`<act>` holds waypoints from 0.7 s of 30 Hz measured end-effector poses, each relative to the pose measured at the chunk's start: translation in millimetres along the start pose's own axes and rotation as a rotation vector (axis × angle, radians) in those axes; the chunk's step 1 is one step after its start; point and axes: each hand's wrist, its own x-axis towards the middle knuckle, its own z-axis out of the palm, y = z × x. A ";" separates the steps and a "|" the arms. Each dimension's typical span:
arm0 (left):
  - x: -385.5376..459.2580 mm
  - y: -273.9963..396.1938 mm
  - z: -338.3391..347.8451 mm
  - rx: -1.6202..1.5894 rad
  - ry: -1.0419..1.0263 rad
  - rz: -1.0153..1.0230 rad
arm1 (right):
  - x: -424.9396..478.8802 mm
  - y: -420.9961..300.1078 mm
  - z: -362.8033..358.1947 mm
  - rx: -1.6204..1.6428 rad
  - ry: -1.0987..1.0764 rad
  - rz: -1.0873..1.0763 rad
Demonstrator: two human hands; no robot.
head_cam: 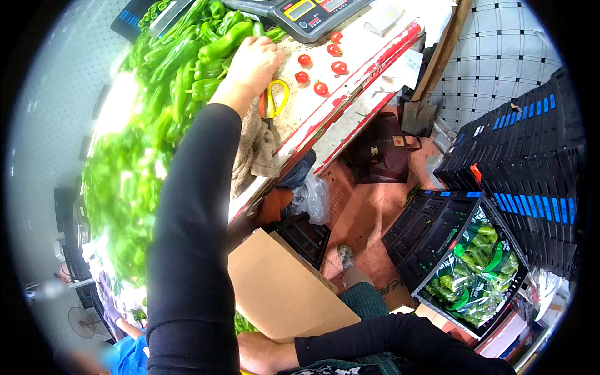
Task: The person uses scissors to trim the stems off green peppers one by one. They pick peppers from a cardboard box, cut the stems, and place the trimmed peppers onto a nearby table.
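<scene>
My left hand (258, 58) reaches onto the table at the edge of a large heap of long green peppers (176, 61). Its fingers are curled beside a thick green pepper (226, 42); whether they grip anything is hidden. Yellow-and-red-handled scissors (279, 98) lie right by the wrist, above a crumpled beige cloth (255, 145). Several small red tomatoes (321, 88) are scattered on the tabletop near a digital scale (307, 18). My right hand (263, 352) is low in the view by a cardboard box (286, 286); its fingers are hidden behind my left sleeve.
A black crate (433, 239) with bagged green peppers (473, 272) stands at the right, beside stacked black crates (529, 154). A dark bag (382, 150) and clear plastic (314, 199) lie below the red-edged table (347, 101). A shovel (419, 115) leans behind. Another person in blue (129, 354) is at lower left.
</scene>
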 end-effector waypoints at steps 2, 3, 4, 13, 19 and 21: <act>-1.0 9.0 6.2 -0.006 -0.021 -0.056 | 0.3 0.3 2.3 -0.004 -0.003 -0.004; 2.3 16.2 4.4 0.014 -0.031 -0.077 | 1.2 2.1 3.6 -0.011 0.006 -0.010; 6.6 22.7 5.1 -0.040 -0.022 -0.127 | 1.7 2.6 3.1 -0.017 0.014 -0.015; 37.8 54.8 28.7 -0.159 -0.074 -0.253 | 17.7 49.6 54.4 -0.051 0.437 -0.358; 34.2 55.7 25.7 -0.223 0.067 -0.310 | 6.0 1.1 6.9 -0.320 -0.110 -0.013; 26.6 54.7 23.0 -0.219 0.033 -0.197 | 30.2 30.0 11.2 -0.416 -0.475 0.108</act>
